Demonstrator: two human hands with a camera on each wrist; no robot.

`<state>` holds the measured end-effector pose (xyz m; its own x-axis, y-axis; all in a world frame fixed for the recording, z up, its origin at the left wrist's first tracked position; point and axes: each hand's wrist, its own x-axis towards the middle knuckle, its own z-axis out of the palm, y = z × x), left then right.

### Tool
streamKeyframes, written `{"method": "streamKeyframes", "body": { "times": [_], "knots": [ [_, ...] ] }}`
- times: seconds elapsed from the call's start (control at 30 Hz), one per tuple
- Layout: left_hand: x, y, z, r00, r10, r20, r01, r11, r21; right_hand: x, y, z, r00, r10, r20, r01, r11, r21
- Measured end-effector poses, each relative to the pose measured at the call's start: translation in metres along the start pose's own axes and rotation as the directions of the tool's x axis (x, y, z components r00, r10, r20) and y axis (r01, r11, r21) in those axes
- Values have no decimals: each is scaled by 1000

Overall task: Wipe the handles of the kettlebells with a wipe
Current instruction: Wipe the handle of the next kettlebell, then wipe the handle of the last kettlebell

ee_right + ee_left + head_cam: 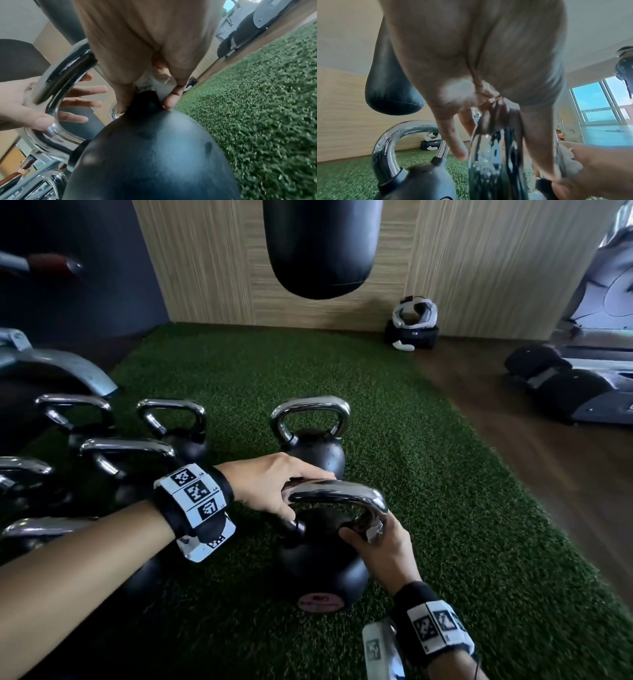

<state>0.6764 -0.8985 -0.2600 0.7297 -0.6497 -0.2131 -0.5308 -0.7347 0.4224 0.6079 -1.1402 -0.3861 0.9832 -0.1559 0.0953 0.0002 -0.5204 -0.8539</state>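
Observation:
A black kettlebell (322,566) with a chrome handle (339,491) stands on the green turf in front of me. My left hand (284,491) lies over the handle's left corner. The right wrist view shows its fingers (82,104) straight and spread behind the bar, thumb touching the front. My right hand (363,534) grips a crumpled white wipe (375,529) wrapped round the handle's right post, just above the ball. In the right wrist view the wipe (161,81) sits between thumb and fingers. The wipe is mostly hidden in my palm.
A second kettlebell (311,433) stands just beyond, and several more (171,426) crowd the left side. A black punching bag (320,248) hangs ahead over the turf (445,508). A headset on a black box (412,326) sits by the wall. A treadmill (582,385) stands at the right.

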Motion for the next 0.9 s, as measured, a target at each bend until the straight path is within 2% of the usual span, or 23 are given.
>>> {"method": "streamKeyframes", "body": {
  "times": [0.07, 0.17, 0.23, 0.27, 0.37, 0.43, 0.5, 0.53, 0.6, 0.73, 0.87, 0.9],
  "knots": [
    [-2, -1, -1, 1000, 28, 13, -27, 1000, -15, 3, 1, -8, 998, 12, 54, -10, 1000, -21],
    [-5, -4, -9, 996, 43, 82, -38, 997, -63, 14, -3, -34, 957, -5, 291, 55, 985, -164],
    [-3, -11, -13, 994, 9, 107, 11, 982, -188, 25, -8, -56, 915, -47, 401, 127, 976, -175],
    [0, -18, -15, 994, -10, 107, 38, 965, -261, 31, -12, -67, 907, -70, 416, 148, 977, -156],
    [16, -54, -18, 983, -180, -40, 157, 933, -325, 56, -32, -87, 922, -128, 365, 162, 985, -63],
    [32, -87, -17, 920, -335, -203, 270, 918, -291, 84, -46, -90, 944, -146, 297, 161, 987, -27],
    [51, -114, -10, 826, -481, -294, 365, 854, -372, 115, -60, -83, 958, -152, 244, 166, 985, -38],
    [61, -124, -5, 789, -537, -298, 400, 818, -413, 130, -67, -76, 961, -167, 220, 179, 983, -39],
    [79, -142, 4, 748, -609, -262, 446, 755, -481, 159, -82, -61, 957, -213, 196, 225, 974, -38],
    [105, -164, 15, 717, -659, -226, 428, 673, -602, 202, -111, -35, 931, -304, 203, 340, 924, -172],
    [132, -166, 26, 706, -671, -225, 336, 597, -729, 230, -123, -12, 901, -426, 79, 432, 868, -245],
    [141, -163, 33, 698, -672, -248, 282, 576, -767, 234, -123, -8, 890, -454, 41, 451, 861, -234]
  ]
}}
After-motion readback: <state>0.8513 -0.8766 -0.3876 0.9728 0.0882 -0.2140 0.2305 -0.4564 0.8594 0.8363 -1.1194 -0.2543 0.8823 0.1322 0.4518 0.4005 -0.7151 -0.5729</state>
